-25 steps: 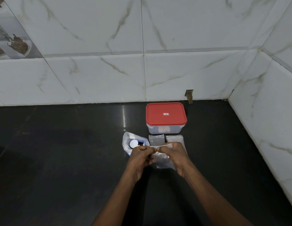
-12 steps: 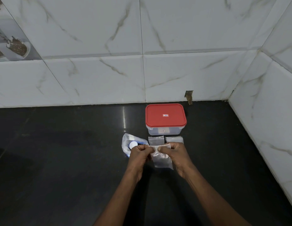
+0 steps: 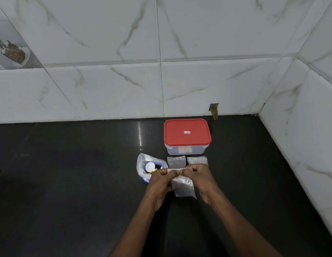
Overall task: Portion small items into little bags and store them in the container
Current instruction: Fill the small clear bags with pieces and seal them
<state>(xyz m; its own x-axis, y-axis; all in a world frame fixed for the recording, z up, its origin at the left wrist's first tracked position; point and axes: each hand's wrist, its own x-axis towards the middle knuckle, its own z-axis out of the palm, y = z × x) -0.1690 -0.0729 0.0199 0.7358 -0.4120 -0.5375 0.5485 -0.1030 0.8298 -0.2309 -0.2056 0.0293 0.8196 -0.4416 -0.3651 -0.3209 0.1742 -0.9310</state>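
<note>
A small clear zip bag (image 3: 183, 187) hangs between my hands above the black counter. My left hand (image 3: 160, 179) and my right hand (image 3: 199, 178) both pinch its top edge, fingertips almost touching. Behind them lies a bigger plastic bag (image 3: 143, 166) holding a white round cap and small dark and yellowish items. A clear container with a shut red lid (image 3: 187, 133) stands further back. Between it and my hands lie two little clear bags (image 3: 176, 161), the right one (image 3: 196, 160) partly hidden by my right hand.
The black counter (image 3: 68, 182) runs to a white marble-tiled wall at the back and on the right (image 3: 300, 145). A chipped notch (image 3: 214, 110) sits in the back wall's base just behind the container.
The hands and the small bag stay almost in place; the pinch along the bag's top edge has shifted slightly. Nothing else has moved.
</note>
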